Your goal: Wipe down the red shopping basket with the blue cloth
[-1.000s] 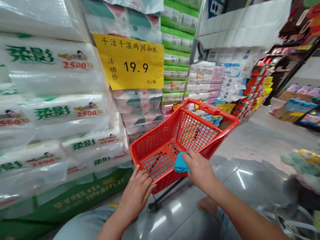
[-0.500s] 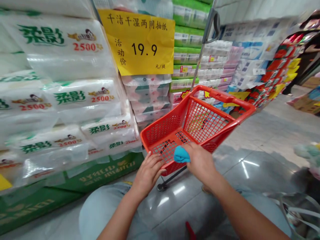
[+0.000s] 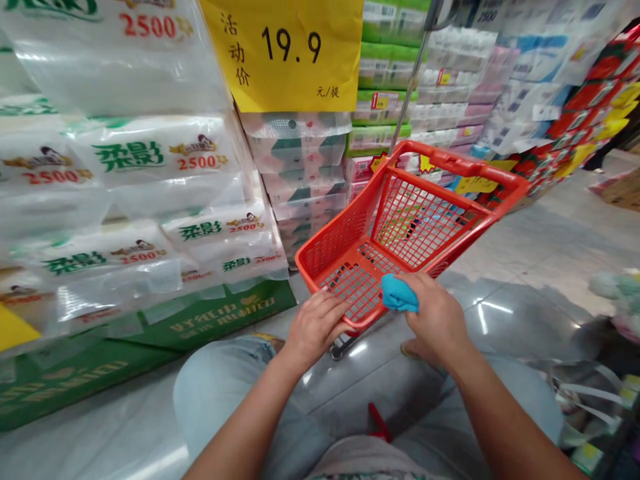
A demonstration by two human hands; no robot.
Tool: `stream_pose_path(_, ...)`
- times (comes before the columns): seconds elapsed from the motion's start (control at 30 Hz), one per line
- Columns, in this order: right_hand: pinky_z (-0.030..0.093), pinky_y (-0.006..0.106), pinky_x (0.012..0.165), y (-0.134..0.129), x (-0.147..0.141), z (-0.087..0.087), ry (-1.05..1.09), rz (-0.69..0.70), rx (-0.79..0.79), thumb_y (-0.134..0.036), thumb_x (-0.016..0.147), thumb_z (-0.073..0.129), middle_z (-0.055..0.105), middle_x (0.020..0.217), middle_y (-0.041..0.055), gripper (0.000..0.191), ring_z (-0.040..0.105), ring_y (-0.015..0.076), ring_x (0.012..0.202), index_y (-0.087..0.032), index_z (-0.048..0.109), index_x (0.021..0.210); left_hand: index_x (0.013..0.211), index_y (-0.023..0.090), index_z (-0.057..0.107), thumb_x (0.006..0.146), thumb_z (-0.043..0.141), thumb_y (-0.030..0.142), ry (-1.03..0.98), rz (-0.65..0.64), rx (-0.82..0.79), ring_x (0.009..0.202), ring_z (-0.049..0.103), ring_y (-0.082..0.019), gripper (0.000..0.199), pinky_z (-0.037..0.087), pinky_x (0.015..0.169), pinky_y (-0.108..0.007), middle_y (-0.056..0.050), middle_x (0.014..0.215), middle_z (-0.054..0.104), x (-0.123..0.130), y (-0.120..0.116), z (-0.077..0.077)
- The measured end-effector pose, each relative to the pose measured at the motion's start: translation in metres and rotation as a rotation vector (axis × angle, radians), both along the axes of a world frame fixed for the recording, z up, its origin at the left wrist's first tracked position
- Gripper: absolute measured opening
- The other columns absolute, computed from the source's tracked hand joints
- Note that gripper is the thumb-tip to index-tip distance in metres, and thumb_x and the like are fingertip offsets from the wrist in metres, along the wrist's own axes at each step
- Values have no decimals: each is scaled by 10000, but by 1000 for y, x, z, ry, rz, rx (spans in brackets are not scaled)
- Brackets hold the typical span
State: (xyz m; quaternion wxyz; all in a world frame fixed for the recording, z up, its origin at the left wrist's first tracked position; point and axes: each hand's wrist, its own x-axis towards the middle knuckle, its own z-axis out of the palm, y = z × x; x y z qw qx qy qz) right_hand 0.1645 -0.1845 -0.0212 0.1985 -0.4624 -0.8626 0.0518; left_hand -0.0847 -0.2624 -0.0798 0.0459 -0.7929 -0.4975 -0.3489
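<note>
A red plastic shopping cart (image 3: 367,257) with a grid basket stands in front of me, tilted in view. My left hand (image 3: 317,327) rests on the near rim of the basket, its fingers curled over the edge. In my right hand (image 3: 435,313) is a bunched blue cloth (image 3: 399,293), held at the right side of the near rim. Nothing lies in the basket. The underside of both hands is hidden.
Stacked white tissue packs (image 3: 165,153) fill the left above a green base (image 3: 220,317). A yellow price sign (image 3: 295,57) hangs over them. A metal pole (image 3: 410,93) rises behind the cart. Red packs (image 3: 575,110) stand at the right, and bags lie at the lower right.
The view has tipped downward, so the shelves and price sign sit higher. My right hand with the blue cloth has shifted right along the rim. My left hand remains on the rim.
</note>
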Motion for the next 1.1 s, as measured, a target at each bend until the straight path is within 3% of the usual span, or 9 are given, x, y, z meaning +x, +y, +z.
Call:
stream_pose_path(0.1, 513, 387, 939, -11, 13, -3, -85, -56, 59, -29, 717, 521, 635, 1272, 96, 594, 585, 260, 1074, -191, 639, 1275, 1161, 190, 675, 918, 589, 509, 28, 9, 0, 1102, 639, -239, 410, 475, 1073, -475, -93, 1085, 733, -12, 14, 0)
stream_pose_path(0.2, 509, 404, 941, -36, 17, -13, -140, 5, 59, -3, 708, 507, 600, 1344, 90, 645, 556, 273, 1086, -203, 625, 1310, 983, 176, 711, 923, 530, 568, 110, -23, -23, 884, 633, -198, 436, 493, 986, -418, -60, 874, 710, -15, 27, 2)
stream_pose_path(0.37, 443, 439, 1085, -36, 47, -24, 101, -64, 1, -39, 657, 485, 560, 1399, 66, 721, 530, 256, 1235, -221, 563, 1351, 889, 172, 716, 951, 450, 597, 165, -18, -40, 748, 549, -188, 505, 448, 737, -342, -56, 764, 657, 16, 28, 7)
stream_pose_path(0.5, 417, 468, 1115, -34, 66, -33, 332, -96, 2, -80, 680, 477, 555, 1365, 85, 640, 526, 254, 1274, -226, 564, 1297, 975, 186, 726, 940, 499, 596, 177, -127, -52, 815, 588, -188, 470, 454, 874, -373, -44, 801, 683, 24, 33, 15)
stream_pose_path(0.6, 434, 463, 1087, -51, 63, -53, 505, -132, 18, -146, 768, 521, 522, 1322, 101, 484, 536, 251, 1241, -231, 563, 1243, 925, 198, 724, 938, 527, 582, 196, -169, -33, 821, 610, -179, 432, 389, 1062, -428, -21, 773, 684, 12, 43, 17)
stream_pose_path(0.73, 444, 449, 1056, -75, 44, -95, 727, -402, 70, -293, 859, 568, 524, 1180, 96, 350, 558, 231, 1136, -217, 480, 1189, 857, 196, 700, 940, 558, 542, 211, -100, -9, 754, 584, -176, 383, 443, 923, -367, -13, 722, 658, 4, 47, 12)
stream_pose_path(0.83, 416, 450, 1081, -85, 30, -124, 912, -633, -82, -414, 825, 614, 550, 1152, 100, 426, 553, 233, 1124, -201, 469, 1165, 847, 190, 688, 950, 542, 529, 215, -58, 2, 733, 557, -180, 383, 441, 859, -350, -18, 720, 650, 10, 43, 10)
stream_pose_path(0.93, 434, 459, 1055, -86, 23, -146, 1031, -722, -271, -477, 733, 659, 620, 1070, 103, 413, 576, 255, 1078, -192, 544, 1009, 830, 186, 679, 971, 505, 518, 212, -39, 9, 724, 544, -177, 400, 432, 869, -349, -19, 707, 639, 22, 40, 11)
stream_pose_path(1.1, 550, 383, 817, -85, 19, -150, 1202, -741, -419, -417, 732, 619, 673, 905, 46, 386, 634, 210, 859, -185, 577, 1038, 805, 186, 675, 945, 517, 565, 224, -10, 26, 692, 519, -177, 434, 423, 828, -341, -15, 684, 626, 45, 36, 11)
